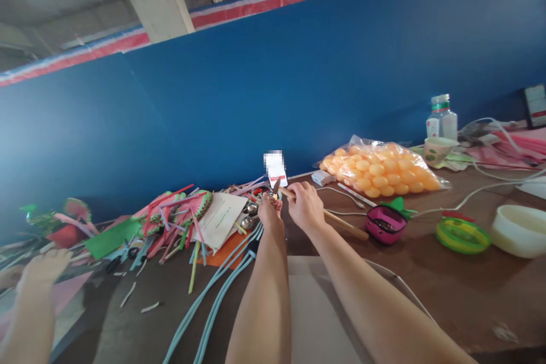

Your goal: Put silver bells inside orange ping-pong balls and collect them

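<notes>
My left hand (pixel 270 213) is closed, with a small shiny metal piece (pixel 271 195) at its fingertips, partly hidden by them. My right hand (pixel 305 205) is wrapped round a wooden-handled tool (pixel 347 224); its dark pointed tip (pixel 276 186) reaches the left fingertips. Shiny metal balls (pixel 247 222) lie just left of my left hand. Light-blue cords (pixel 222 278) run from beside my left wrist toward the front edge. Behind both hands stands a phone (pixel 278 173) with a lit screen, partly blurred.
Another person's hand (pixel 45 267) is at far left, near paper strips and a green sheet (pixel 113 238). A bag of orange balls (pixel 379 168), a pink bowl (pixel 386 224), a green-yellow ring-shaped item (pixel 463 236), a white bowl (pixel 520 231) and a bottle (pixel 442 118) stand right. A blue wall (pixel 273 79) rises behind.
</notes>
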`<state>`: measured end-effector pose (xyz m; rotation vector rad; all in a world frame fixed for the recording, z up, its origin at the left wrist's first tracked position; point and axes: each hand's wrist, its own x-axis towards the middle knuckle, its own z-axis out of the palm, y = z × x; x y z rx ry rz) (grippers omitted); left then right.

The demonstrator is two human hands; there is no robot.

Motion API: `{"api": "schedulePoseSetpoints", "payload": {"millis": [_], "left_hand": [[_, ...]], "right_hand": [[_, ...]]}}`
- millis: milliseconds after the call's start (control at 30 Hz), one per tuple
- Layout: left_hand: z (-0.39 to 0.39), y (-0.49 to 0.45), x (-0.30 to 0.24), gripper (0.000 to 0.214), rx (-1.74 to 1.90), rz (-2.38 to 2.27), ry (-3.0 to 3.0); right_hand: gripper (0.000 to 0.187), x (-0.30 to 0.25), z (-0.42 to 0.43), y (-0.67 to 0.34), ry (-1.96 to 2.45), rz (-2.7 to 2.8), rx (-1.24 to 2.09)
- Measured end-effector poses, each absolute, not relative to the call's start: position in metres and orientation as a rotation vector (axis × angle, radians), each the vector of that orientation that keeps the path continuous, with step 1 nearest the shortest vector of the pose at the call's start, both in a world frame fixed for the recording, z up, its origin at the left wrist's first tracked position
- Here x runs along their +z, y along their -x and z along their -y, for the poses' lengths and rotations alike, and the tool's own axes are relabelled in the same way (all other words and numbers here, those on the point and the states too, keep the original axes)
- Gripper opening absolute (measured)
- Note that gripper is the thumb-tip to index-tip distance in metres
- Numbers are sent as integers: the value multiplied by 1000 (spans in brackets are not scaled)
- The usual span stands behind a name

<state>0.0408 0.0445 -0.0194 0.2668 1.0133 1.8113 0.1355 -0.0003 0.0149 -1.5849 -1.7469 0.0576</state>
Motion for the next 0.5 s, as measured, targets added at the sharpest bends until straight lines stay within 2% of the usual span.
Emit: {"api": "schedulePoseSetpoints", "payload": {"millis": [500], "left_hand": [[-49,-41,-19,20,1784,-1007,-181]], "right_hand": [[19,13,-1,-135,1657,1781,61]]}}
